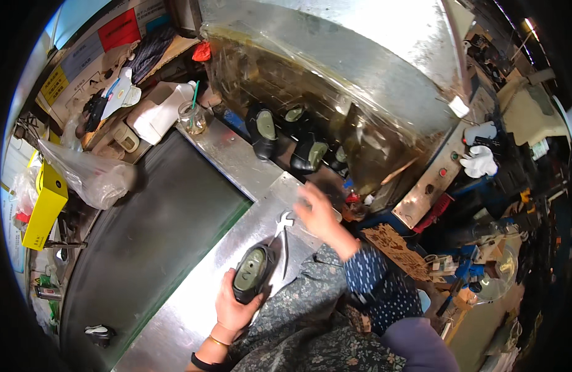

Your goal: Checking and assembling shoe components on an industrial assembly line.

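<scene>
My left hand is wrapped round a black shoe with a green shoe last showing at its top. That shoe is held over the metal tabletop, close to my lap. Beside it lies a pair of metal pincers, handles toward me. My right hand is lifted past the pincers' head, blurred by motion; its fingers look apart and nothing shows in them. Beyond it, under a plastic-draped metal hood, stand several more black shoes with green lasts.
A dark conveyor belt runs along the left, with a small black-and-white shoe on it. A glass jar stands near its far end. At right are a panel with buttons, white gloves and corrugated cardboard.
</scene>
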Available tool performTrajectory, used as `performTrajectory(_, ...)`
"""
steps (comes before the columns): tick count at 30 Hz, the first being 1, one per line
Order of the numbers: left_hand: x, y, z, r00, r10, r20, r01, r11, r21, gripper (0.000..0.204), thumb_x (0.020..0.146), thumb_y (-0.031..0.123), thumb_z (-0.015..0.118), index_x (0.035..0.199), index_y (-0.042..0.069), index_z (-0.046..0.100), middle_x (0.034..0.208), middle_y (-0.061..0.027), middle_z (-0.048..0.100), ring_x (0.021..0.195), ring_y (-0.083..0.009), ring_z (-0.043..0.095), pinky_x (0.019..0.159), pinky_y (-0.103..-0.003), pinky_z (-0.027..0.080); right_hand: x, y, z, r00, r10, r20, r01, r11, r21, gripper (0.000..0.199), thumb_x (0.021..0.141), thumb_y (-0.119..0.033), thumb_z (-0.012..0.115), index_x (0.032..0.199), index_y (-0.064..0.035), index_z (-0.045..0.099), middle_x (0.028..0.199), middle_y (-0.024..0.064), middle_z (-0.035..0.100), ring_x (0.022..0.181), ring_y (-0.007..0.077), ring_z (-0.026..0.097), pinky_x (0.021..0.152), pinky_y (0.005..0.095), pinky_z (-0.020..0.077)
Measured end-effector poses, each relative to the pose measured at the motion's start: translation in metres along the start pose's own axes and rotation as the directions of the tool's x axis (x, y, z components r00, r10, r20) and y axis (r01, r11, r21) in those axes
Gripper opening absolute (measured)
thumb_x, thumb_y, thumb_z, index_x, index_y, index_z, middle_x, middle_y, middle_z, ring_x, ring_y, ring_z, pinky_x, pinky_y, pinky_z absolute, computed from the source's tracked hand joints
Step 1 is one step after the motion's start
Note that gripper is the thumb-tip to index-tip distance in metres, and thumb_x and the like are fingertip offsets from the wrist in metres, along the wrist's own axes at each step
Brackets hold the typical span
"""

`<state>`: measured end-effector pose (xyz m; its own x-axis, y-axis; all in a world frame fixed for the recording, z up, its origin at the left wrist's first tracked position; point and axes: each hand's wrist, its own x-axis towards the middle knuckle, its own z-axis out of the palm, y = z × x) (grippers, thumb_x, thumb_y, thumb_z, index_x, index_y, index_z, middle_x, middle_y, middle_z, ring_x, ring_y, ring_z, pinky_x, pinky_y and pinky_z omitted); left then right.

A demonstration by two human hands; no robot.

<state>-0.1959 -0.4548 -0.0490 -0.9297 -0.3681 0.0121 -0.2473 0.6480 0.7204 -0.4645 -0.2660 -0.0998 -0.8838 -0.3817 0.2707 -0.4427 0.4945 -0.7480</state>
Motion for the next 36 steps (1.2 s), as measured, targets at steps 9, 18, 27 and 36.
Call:
performTrajectory(9, 0.022, 0.072, -0.008, 0.925, -0.136, 0.354, 0.378, 0.259, -0.889, 0.057, 0.088, 0.025, 0.068, 0.136, 0.005, 0.043, 0.116, -0.0092, 0.061, 0.103, -0.022, 0.062, 0.09, -0.039, 0.053, -0.176, -0.141, -0.04, 0.885, -0.013, 0.465, -0.416, 0.424, 0.805, 0.094, 0.089, -0.024, 0.072, 0.158, -0.017, 0.009, 0.152, 0.0129, 0.035, 0.126, 0.0208, 0.048, 0.098, 0.035, 0.0471)
performTrajectory(18, -0.034, 0.107, 0.013, 0.691, 0.451, 0.565, 0.263, 0.571, -0.778, 0.058, 0.09, -0.006, 0.062, 0.143, 0.003, 0.041, 0.129, -0.0138, 0.06, 0.115, -0.0191, 0.059, 0.101, -0.031, 0.046, -0.218, -0.136, -0.29, 0.952, 0.218, -0.214, -0.079, 0.853, 0.516, 0.084, 0.069, -0.008, 0.068, 0.148, -0.0049, 0.04, 0.142, 0.0106, 0.047, 0.132, 0.0203, 0.044, 0.109, 0.0336, 0.0351)
performTrajectory(27, -0.06, 0.024, 0.027, 0.853, -0.026, 0.522, 0.441, 0.57, -0.693, 0.026, 0.095, 0.01, 0.064, 0.117, -0.002, 0.059, 0.105, -0.0105, 0.069, 0.091, -0.0173, 0.066, 0.085, -0.029, 0.053, -0.292, -0.038, -0.505, 0.632, 0.061, -0.773, -0.511, 0.783, -0.356, 0.073, 0.064, -0.016, 0.08, 0.134, -0.018, 0.059, 0.145, 0.0297, 0.037, 0.132, 0.0373, 0.044, 0.104, 0.0346, 0.0391)
performTrajectory(36, -0.072, 0.047, 0.053, 0.833, 0.026, 0.553, 0.436, 0.585, -0.684, 0.018, 0.096, 0.014, 0.063, 0.111, 0.003, 0.063, 0.102, -0.0105, 0.07, 0.089, -0.0177, 0.066, 0.082, -0.03, 0.053, -0.282, -0.009, -0.565, 0.623, 0.372, -0.688, -0.597, 0.795, -0.111, 0.072, 0.065, -0.025, 0.077, 0.133, -0.0123, 0.06, 0.126, 0.0174, 0.06, 0.102, 0.0247, 0.063, 0.087, 0.0322, 0.0487)
